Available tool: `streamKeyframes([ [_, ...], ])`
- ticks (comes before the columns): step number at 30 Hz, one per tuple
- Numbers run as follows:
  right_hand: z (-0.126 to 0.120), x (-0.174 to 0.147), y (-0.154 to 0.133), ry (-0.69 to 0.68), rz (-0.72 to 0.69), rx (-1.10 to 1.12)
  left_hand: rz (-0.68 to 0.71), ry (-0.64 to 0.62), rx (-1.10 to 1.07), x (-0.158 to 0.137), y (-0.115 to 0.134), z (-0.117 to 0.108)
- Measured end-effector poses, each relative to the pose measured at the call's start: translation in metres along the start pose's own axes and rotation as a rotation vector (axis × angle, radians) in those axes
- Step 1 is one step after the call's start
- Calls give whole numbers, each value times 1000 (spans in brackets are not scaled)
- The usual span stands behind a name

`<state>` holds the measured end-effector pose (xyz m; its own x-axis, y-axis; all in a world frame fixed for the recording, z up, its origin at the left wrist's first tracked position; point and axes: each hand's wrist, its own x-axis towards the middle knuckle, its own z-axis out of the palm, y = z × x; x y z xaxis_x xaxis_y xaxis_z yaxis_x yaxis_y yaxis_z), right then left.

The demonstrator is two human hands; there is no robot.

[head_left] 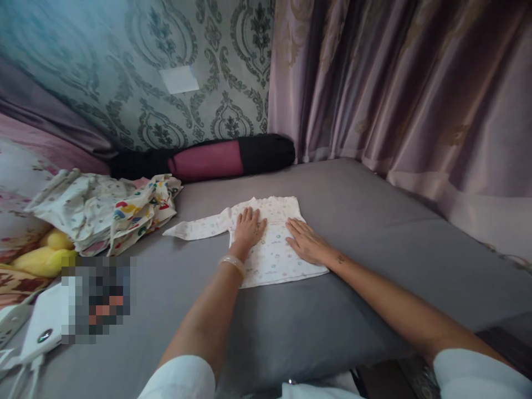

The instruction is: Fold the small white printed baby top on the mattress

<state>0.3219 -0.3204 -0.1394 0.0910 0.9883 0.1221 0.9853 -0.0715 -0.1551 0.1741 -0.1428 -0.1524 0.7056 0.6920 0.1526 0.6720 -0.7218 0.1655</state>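
A small white long-sleeved shirt (274, 252) with a pale print lies spread on the grey bed sheet (366, 221). One sleeve stretches out to the left; the other sleeve does not show. My left hand (248, 228) rests flat on the upper left part of the shirt, fingers stretched out. At the right edge of the shirt lies my right hand (306, 241), also flat, with its fingers extended over the cloth. Neither hand grips anything.
Folded printed clothes (100, 208) are piled at the left, beside a yellow plush item (45, 257). A white power bank (52, 316) with cables lies at the near left. A black and dark-red roll (208, 159) runs along the wall; purple curtains (374, 83) hang at the right.
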Motion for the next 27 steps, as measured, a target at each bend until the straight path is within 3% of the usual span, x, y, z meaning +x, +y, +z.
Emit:
streamKeyframes([
  [7, -11, -22, 6, 108, 189, -62, 10, -25, 13, 0, 1, -4],
  [12, -18, -23, 3, 44, 188, -167, -23, -33, 28, -8, 7, -8],
  [18, -16, -17, 0, -14, 199, -218, -147, -121, 36, -40, 11, -21],
  [23, -14, -13, 10, -57, 174, -213, -87, -118, -86, -61, -15, -30],
  [25, -20, -7, 9, -100, 179, -212, -13, -69, -210, -65, -29, -35],
  [27, -28, 1, 3, -147, 211, -226, -37, 38, -359, -67, -44, -44],
])
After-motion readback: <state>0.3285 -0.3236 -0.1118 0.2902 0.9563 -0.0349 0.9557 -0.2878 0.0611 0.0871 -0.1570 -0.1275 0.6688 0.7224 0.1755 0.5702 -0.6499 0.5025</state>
